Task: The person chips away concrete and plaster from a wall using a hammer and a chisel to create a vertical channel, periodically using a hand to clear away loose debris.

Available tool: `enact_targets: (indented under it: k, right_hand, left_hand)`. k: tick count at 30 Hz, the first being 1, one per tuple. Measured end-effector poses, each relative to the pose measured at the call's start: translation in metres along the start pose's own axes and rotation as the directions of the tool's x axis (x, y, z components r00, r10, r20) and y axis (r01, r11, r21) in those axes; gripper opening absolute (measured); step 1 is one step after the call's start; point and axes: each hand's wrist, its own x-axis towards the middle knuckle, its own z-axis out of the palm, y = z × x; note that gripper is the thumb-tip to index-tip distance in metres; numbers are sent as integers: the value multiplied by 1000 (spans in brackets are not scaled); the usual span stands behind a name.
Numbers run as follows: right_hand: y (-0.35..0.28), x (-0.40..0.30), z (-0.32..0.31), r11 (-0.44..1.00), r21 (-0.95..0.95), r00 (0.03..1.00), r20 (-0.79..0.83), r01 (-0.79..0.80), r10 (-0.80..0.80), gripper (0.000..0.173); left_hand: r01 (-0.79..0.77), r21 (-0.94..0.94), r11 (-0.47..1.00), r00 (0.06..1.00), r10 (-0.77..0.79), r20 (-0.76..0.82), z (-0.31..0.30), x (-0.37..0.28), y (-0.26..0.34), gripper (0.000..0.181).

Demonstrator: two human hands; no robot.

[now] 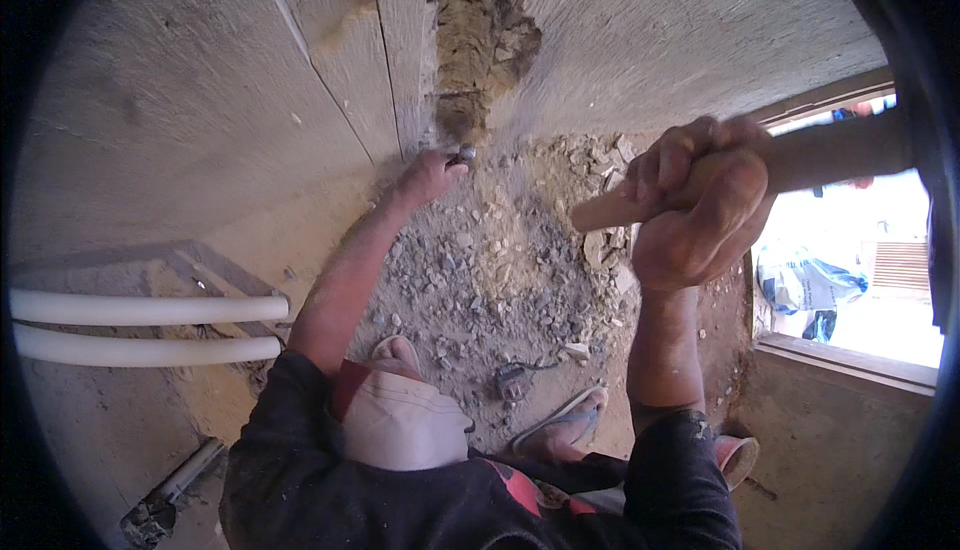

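Observation:
My left hand [429,177] is closed around a short metal tool, probably a chisel [466,153], with its round end showing above the fist. It is at the foot of a rough groove [469,40] cut into the plastered wall. Raised at the right, my right hand [697,197] grips a thick wooden handle [832,152], blurred as if moving. The narrow end of the handle points left. Its other end meets a dark shape at the picture's rim, so I cannot tell what head it carries. Broken rubble [480,265] covers the floor beneath both hands.
Two white tubes [150,307] jut in from the left. A grey pipe piece [187,471] lies lower left. Near my sandalled feet [566,426] sits a small dark object with a cord [512,383]. A bucket [735,460] stands right, below a bright opening with a plastic bag [806,280] outside.

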Motion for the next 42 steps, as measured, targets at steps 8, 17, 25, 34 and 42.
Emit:
enact_targets:
  k: [8,17,25,34,42]
  right_hand:
    - [129,-139,-69,310,-931,660,112,-192,743,42]
    - [4,-12,-21,956,-243,985,19,-163,173,35]
    - [122,-128,-41,116,-960,537,-41,-254,842,36]
    - [15,-27,-21,881,-373,943,44,-292,331,23]
    - [102,-106,-52,565,-806,966,250,175,59,34]
  left_hand:
    - [-104,49,993,994,106,-34,14,7,13,31]
    - [-32,47,998,999,32,13,9,1,0,31]
    - [71,114,991,994,-80,74,14,5,-8,36]
    - [68,15,998,996,-69,59,10,1,-6,30]
    - [6,-11,1000,999,-6,37,19,4,3,31]
